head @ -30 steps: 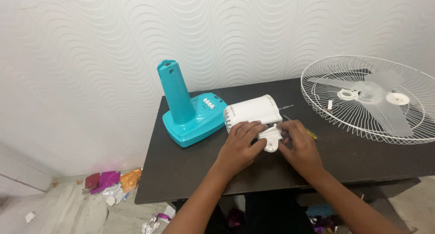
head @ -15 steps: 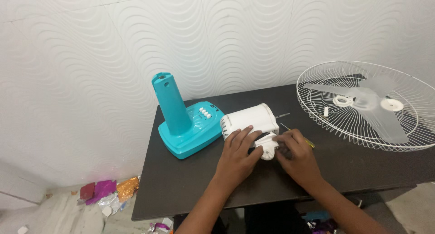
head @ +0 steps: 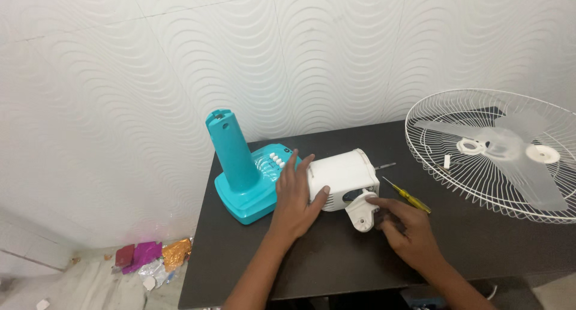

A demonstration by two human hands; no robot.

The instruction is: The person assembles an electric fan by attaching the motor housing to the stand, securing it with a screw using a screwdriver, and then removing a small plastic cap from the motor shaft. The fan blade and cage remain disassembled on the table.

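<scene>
While lying on its side mid dark worktop (head: 336, 256), white boxy plastic fan motor housing (head: 342, 177) w/ long axis running left-right, thin metal shaft tip poking out toward far right. Pressed flat against housing's left end: left hand (head: 295, 197), fingers spread wide, thumb on near face, not gripping. Closer to white plastic neck bracket (head: 363, 213) at housing's near-right corner: right hand (head: 408, 227), fingers narrow, pinching bracket's right edge. Just right of housing, yellow-handled screwdriver (head: 409, 196), untouched. Behind left hand, teal plastic fan base w/ upright column (head: 240, 166). Far right, white wire guard w/ translucent blade (head: 498, 148). No readable labels; crumpled foil wrappers (head: 147, 255), pink, red, orange, on floor at left
</scene>
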